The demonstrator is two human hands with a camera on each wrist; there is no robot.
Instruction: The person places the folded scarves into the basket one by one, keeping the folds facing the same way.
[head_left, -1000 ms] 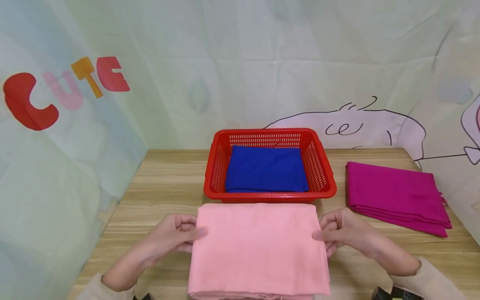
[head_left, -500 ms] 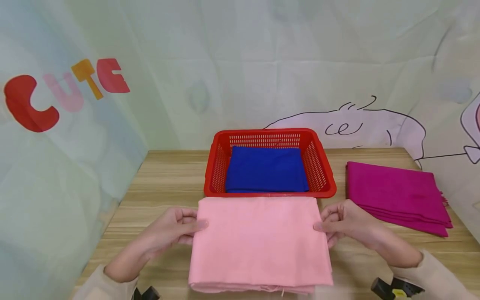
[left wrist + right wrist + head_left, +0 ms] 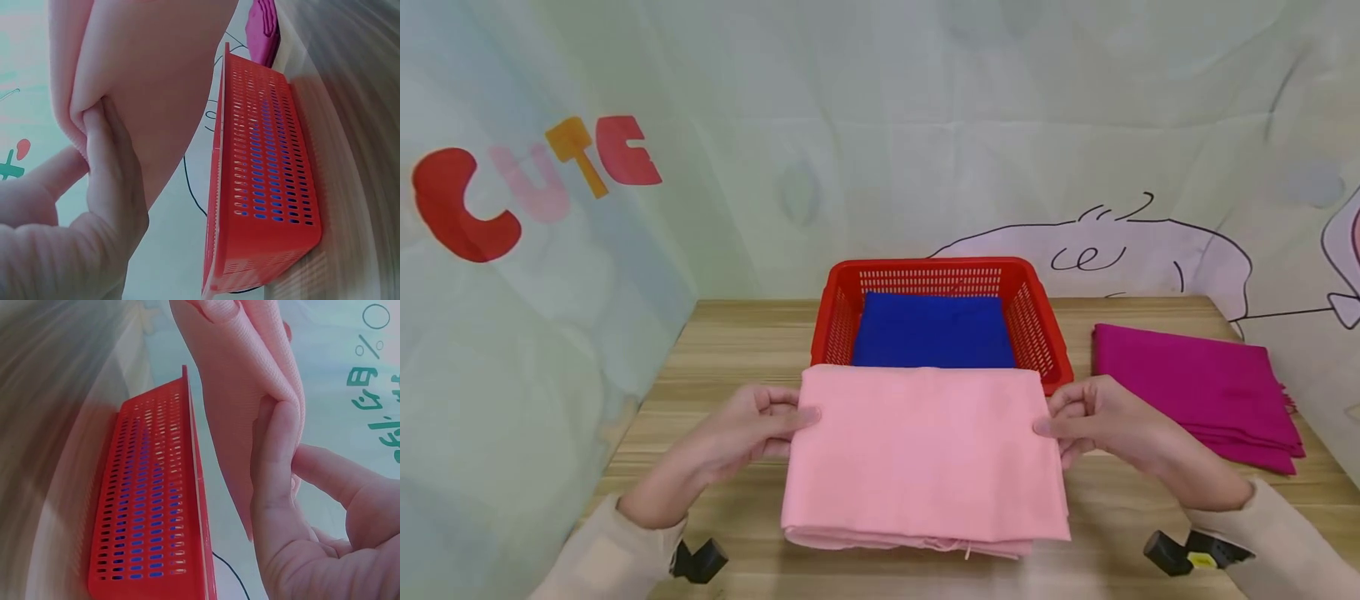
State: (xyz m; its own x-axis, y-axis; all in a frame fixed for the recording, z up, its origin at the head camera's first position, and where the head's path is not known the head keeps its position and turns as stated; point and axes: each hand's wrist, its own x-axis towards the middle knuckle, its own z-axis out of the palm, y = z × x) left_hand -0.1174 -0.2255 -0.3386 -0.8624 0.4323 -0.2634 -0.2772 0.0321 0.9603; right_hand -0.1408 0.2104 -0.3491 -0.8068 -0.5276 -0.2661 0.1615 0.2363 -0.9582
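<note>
A folded pink cloth [image 3: 925, 458] hangs in the air between both hands, its far edge overlapping the front rim of a red plastic basket [image 3: 1052, 342] in the head view. My left hand [image 3: 745, 429] pinches its left side, thumb on top and fingers beneath. On the opposite side my right hand [image 3: 1105, 425] pinches it the same way. Inside the basket lies a folded blue cloth [image 3: 932, 329], its front part hidden by the pink one. Both wrist views show the pink cloth [image 3: 156, 75] held above the height of the basket [image 3: 150, 506].
A folded magenta cloth [image 3: 1195, 387] lies to the right of the basket on the wooden table [image 3: 730, 342]. Behind the table hangs a printed backdrop [image 3: 880, 150], which also runs along the left side.
Both hands have moved forward, away from the body, carrying the pink cloth. Its far edge now covers the basket's front rim and part of the blue cloth.
</note>
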